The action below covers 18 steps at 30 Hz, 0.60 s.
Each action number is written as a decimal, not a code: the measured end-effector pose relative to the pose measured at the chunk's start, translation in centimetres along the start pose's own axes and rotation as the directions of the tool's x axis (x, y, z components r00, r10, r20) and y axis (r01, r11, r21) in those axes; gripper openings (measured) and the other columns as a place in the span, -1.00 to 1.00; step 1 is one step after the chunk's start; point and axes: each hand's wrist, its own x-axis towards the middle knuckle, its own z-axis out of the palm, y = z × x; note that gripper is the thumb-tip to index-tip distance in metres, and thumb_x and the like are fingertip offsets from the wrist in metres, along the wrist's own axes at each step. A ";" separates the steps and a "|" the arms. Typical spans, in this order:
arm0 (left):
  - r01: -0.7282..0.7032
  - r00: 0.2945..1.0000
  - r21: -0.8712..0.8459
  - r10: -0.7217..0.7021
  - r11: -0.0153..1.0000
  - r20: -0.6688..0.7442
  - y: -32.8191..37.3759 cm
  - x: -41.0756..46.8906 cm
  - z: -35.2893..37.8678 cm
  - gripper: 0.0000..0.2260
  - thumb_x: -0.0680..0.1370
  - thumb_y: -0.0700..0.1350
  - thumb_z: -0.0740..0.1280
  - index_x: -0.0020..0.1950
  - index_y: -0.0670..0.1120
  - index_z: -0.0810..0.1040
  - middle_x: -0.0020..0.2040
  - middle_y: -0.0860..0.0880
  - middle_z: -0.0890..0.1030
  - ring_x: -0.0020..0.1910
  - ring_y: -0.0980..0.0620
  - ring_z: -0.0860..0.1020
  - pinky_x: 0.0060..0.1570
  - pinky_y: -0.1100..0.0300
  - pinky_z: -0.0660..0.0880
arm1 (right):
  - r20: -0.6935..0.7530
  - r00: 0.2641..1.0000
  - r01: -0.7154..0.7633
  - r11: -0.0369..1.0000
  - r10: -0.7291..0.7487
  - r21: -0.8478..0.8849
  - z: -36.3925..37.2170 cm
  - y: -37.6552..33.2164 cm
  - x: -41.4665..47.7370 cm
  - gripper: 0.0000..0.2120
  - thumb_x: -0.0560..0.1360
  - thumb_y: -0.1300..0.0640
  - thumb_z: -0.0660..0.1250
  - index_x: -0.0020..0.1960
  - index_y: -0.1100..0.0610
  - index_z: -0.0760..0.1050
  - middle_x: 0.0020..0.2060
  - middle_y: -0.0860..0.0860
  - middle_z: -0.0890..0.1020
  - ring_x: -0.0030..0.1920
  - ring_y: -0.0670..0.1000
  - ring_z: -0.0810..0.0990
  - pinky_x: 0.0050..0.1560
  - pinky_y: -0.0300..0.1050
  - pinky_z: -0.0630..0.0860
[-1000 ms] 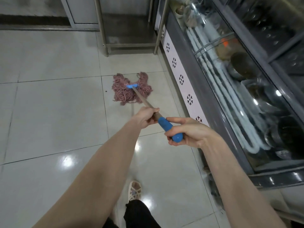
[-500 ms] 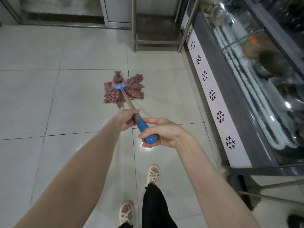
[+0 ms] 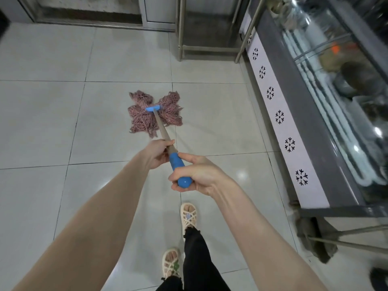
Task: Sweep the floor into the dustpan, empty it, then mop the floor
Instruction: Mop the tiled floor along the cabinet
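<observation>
A mop with a pinkish-red string head (image 3: pixel 155 113) and a blue clamp lies spread flat on the glossy grey tile floor (image 3: pixel 42 127) ahead of me. Its wooden handle (image 3: pixel 162 129) runs back toward me and ends in a blue grip. My left hand (image 3: pixel 157 153) is closed around the wooden shaft just above the grip. My right hand (image 3: pixel 196 175) wraps the blue grip's end (image 3: pixel 184 181). No broom or dustpan is in sight.
A glass-fronted display counter (image 3: pixel 315 114) with snowflake-patterned trim runs along the right side. A steel table's legs (image 3: pixel 181 30) stand at the back, beside a metal cabinet. Another mop's dark head (image 3: pixel 315 238) rests under the counter's near corner. My sandalled feet (image 3: pixel 189 215) stand below.
The mop head has been drawn back away from the steel table and off the counter side, its strings now spread wider. I have stepped backward; both hands keep the same grip.
</observation>
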 end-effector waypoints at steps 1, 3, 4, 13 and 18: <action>0.007 1.000 0.013 -0.007 1.000 -0.004 0.6 0.8 -0.1 -0.88 0.60 -0.20 0.26 -0.14 -0.16 0.43 -0.24 -0.11 0.47 -0.29 0.02 0.47 -0.49 0.31 0.53 | -0.007 1.000 -0.001 1.000 0.001 -0.002 0.1 -0.5 0.7 -0.21 0.37 0.50 0.37 0.52 0.18 0.17 -0.10 0.13 0.55 -0.49 0.02 0.59 -0.42 -0.17 0.60; 0.009 1.000 0.033 -0.010 0.999 0.001 1.8 2.1 -0.2 -0.88 0.60 -0.20 0.25 -0.14 -0.16 0.43 -0.25 -0.12 0.47 -0.30 0.02 0.47 -0.50 0.31 0.52 | -0.014 1.000 -0.001 1.000 0.001 0.009 0.0 -1.5 1.8 -0.21 0.38 0.50 0.37 0.52 0.18 0.18 -0.09 0.13 0.55 -0.49 0.02 0.59 -0.43 -0.18 0.59; 0.008 1.000 0.039 -0.008 0.999 0.006 2.8 3.1 -0.1 -0.88 0.61 -0.21 0.25 -0.13 -0.16 0.42 -0.25 -0.11 0.45 -0.30 0.02 0.46 -0.51 0.31 0.52 | -0.015 1.000 -0.002 1.000 0.002 0.023 -0.1 -2.4 2.8 -0.22 0.38 0.49 0.37 0.51 0.18 0.19 -0.10 0.13 0.55 -0.50 0.02 0.59 -0.44 -0.19 0.58; -0.059 0.997 0.067 0.057 0.996 0.042 15.5 12.8 1.4 -0.93 0.58 -0.26 0.29 0.00 -0.26 0.44 -0.28 -0.09 0.42 -0.32 0.01 0.47 -0.49 0.25 0.54 | -0.005 0.998 0.056 0.997 -0.056 0.054 -2.0 -15.5 11.4 -0.63 0.41 0.49 0.33 0.11 0.16 0.43 -0.30 0.17 0.56 -0.50 0.01 0.54 -0.46 -0.22 0.54; -0.055 0.997 0.040 0.053 0.998 0.062 22.4 17.2 1.3 -0.68 0.56 -0.28 0.31 0.28 -0.37 0.40 -0.14 -0.15 0.49 -0.26 -0.01 0.52 -0.42 0.22 0.57 | -0.002 0.998 0.068 0.996 -0.068 0.058 -1.8 -23.1 15.0 -0.72 0.42 0.48 0.32 -0.08 0.13 0.42 -0.32 0.16 0.53 -0.48 0.02 0.53 -0.47 -0.24 0.52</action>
